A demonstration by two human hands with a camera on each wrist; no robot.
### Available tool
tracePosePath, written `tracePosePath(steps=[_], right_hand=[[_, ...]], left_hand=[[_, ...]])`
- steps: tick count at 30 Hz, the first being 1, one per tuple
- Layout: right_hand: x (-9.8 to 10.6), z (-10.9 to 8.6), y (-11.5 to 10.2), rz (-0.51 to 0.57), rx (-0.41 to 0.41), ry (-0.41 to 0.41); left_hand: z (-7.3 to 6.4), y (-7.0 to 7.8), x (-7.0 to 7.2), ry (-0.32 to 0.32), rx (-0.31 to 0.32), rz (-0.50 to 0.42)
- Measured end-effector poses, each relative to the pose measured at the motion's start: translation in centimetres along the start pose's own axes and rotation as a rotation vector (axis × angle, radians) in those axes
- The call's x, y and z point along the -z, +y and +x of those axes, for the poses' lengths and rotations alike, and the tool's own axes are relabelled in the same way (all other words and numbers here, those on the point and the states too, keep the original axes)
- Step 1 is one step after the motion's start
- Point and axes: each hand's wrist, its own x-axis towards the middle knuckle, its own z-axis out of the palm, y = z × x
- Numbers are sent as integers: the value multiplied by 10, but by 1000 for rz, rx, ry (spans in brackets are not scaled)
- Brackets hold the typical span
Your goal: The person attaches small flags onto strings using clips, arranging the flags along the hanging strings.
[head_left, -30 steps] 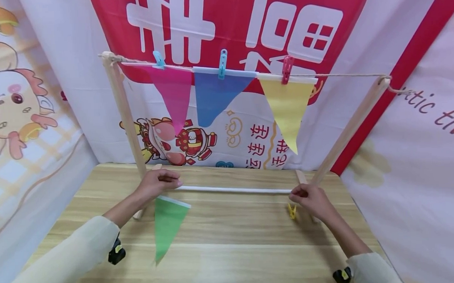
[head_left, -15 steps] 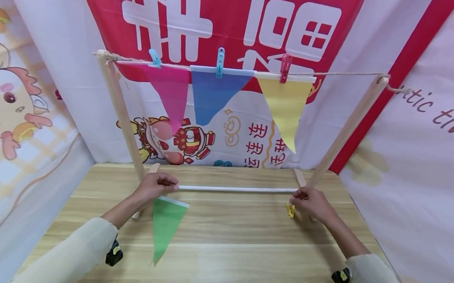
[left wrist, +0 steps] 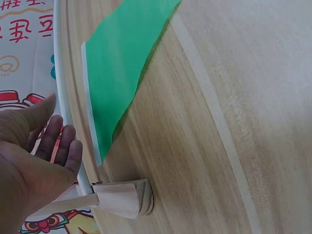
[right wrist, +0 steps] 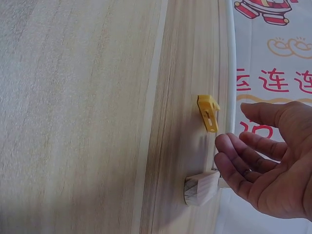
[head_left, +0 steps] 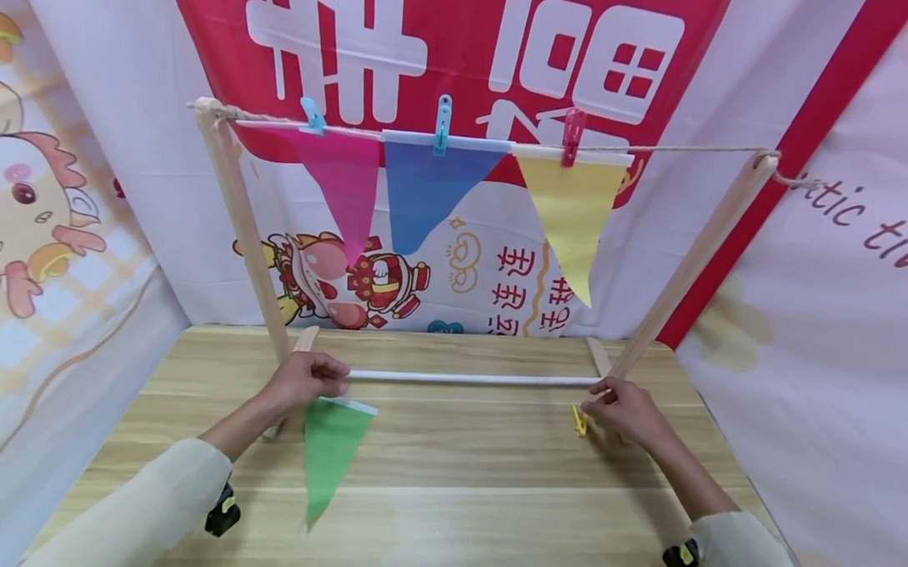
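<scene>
My left hand point(head_left: 303, 380) hovers by the left end of a white rod point(head_left: 472, 379); in the left wrist view its fingers point(left wrist: 62, 146) are loosely bent and hold nothing. A green pennant point(head_left: 335, 450) with a white top edge lies on the table just below that hand. At the rod's right end is my right hand point(head_left: 627, 409). The right wrist view shows its fingers point(right wrist: 239, 158) relaxed, thumb apart from them, with nothing gripped. Close to those fingertips a yellow clothespin point(right wrist: 208, 113) rests on the table.
A wooden frame has a left post point(head_left: 242, 224) and a right post point(head_left: 697, 262), with twine point(head_left: 690, 149) strung between. Pink point(head_left: 348, 179), blue point(head_left: 431, 184) and yellow point(head_left: 575, 204) pennants hang from it by clothespins. Printed cloth stands behind the wooden table point(head_left: 462, 517).
My left hand has shifted slightly left and my right hand slightly right, so they are a little farther apart along the rod. The pennants hang as before.
</scene>
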Motion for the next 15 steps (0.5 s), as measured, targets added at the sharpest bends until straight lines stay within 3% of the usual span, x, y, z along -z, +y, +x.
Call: tracePosePath(steps=[15], right_hand=[[-7, 2, 4, 11, -50, -39]], left_hand=[[-2, -10, -1, -41, -37, 186]])
